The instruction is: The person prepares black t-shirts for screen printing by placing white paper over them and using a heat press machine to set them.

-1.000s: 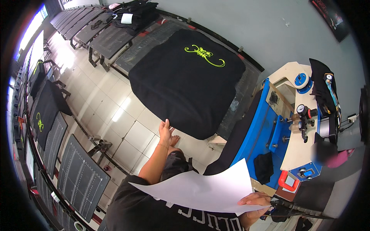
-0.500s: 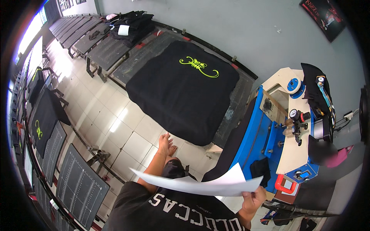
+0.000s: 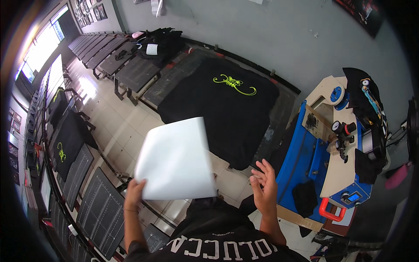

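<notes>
A large white sheet of paper [image 3: 174, 161] hangs upright in front of me, slightly curved and a little blurred. My left hand [image 3: 134, 194] grips it at its lower left corner, the fingers partly behind it. To the right of the sheet, my right hand [image 3: 265, 187] is raised empty, its fingers apart. Beyond both hands a black garment piece [image 3: 209, 113] lies spread on a dark table board [image 3: 270, 135]. It bears a neon yellow-green curling print [image 3: 233, 83]. The sheet hides the near left part of the cloth.
A blue and cream press machine [image 3: 345, 166] with a gauge and red handle [image 3: 329, 212] stands at right. Dark boards [image 3: 102, 209] line the left, one carrying a second printed black cloth [image 3: 70, 139]. Black garments [image 3: 163, 46] are heaped at the far end by the grey wall.
The white sheet has passed from my right hand to my left and swung up to the left. My right hand has let go and risen with fingers apart. The view has shifted slightly.
</notes>
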The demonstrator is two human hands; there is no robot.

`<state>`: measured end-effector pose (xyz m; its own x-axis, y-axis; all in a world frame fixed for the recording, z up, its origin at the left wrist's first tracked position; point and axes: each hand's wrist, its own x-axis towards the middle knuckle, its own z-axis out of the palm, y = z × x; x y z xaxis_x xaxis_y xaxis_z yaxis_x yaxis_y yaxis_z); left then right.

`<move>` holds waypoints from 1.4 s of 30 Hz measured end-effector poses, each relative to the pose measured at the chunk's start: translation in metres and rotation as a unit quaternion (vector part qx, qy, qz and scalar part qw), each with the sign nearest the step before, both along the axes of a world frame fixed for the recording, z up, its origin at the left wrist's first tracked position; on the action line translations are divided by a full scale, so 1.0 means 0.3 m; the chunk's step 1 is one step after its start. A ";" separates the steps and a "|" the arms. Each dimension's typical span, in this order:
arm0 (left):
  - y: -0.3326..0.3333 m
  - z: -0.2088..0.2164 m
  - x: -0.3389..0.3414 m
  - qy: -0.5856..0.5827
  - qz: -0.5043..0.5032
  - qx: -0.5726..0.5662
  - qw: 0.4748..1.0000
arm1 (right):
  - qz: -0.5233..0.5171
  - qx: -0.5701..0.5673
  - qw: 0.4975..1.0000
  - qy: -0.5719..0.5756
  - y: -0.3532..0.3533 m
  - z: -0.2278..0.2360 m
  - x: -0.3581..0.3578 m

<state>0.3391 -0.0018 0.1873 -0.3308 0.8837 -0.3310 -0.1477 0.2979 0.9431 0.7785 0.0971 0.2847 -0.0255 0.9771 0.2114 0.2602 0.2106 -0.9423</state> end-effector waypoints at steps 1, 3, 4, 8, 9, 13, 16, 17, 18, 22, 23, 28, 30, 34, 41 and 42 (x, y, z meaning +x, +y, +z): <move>-0.071 -0.005 -0.095 0.001 0.038 -0.007 0.999 | 0.008 -0.029 0.999 0.035 -0.009 0.016 0.011; -0.293 -0.100 -0.321 0.031 0.101 -0.077 0.991 | 0.029 -0.083 0.991 0.104 -0.043 0.043 0.043; -0.397 -0.118 -0.385 0.041 0.137 -0.156 0.977 | 0.030 -0.090 0.990 0.106 -0.059 0.053 0.064; -1.032 -0.302 -0.611 -0.006 0.267 -0.310 0.912 | 0.039 -0.113 0.986 0.116 -0.105 0.062 0.145; -1.095 -0.329 -0.576 -0.088 0.282 -0.268 0.917 | 0.025 -0.111 0.988 0.105 -0.124 0.060 0.158; -1.045 -0.413 -0.443 -0.026 0.343 -0.330 0.879 | 0.002 -0.123 0.984 0.126 -0.157 0.072 0.202; -0.945 -0.487 -0.357 0.050 0.357 -0.342 0.868 | 0.014 -0.114 0.986 0.124 -0.159 0.082 0.209; -0.912 -0.501 -0.340 0.076 0.355 -0.341 0.867 | 0.023 -0.109 0.987 0.120 -0.159 0.085 0.212; -0.884 -0.508 -0.326 0.101 0.351 -0.345 0.865 | 0.030 -0.111 0.986 0.121 -0.159 0.090 0.214; -0.760 -0.511 -0.296 0.193 0.326 -0.351 0.856 | 0.058 -0.123 0.983 0.122 -0.143 0.100 0.196; -0.737 -0.507 -0.292 0.212 0.321 -0.352 0.853 | 0.068 -0.123 0.984 0.110 -0.142 0.109 0.190; -0.676 -0.514 -0.242 0.285 0.308 -0.370 0.829 | 0.083 -0.134 0.983 0.091 -0.156 0.123 0.189; -0.646 -0.517 -0.226 0.309 0.301 -0.377 0.820 | 0.062 -0.133 0.985 0.089 -0.162 0.118 0.221; -0.592 -0.524 -0.206 0.357 0.283 -0.386 0.802 | -0.018 -0.086 0.994 0.057 -0.187 0.102 0.309; -0.501 -0.529 -0.211 0.445 0.247 -0.412 0.756 | -0.283 0.140 0.947 0.060 -0.321 0.167 0.523; -0.490 -0.529 -0.209 0.459 0.243 -0.418 0.745 | -0.320 0.160 0.933 0.038 -0.333 0.163 0.557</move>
<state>0.2765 -0.1487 0.0287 -0.9706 0.1986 -0.1358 0.1644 0.9596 0.2281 0.9456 -0.0028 0.3336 0.5687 0.6738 0.4718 0.3633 0.3088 -0.8790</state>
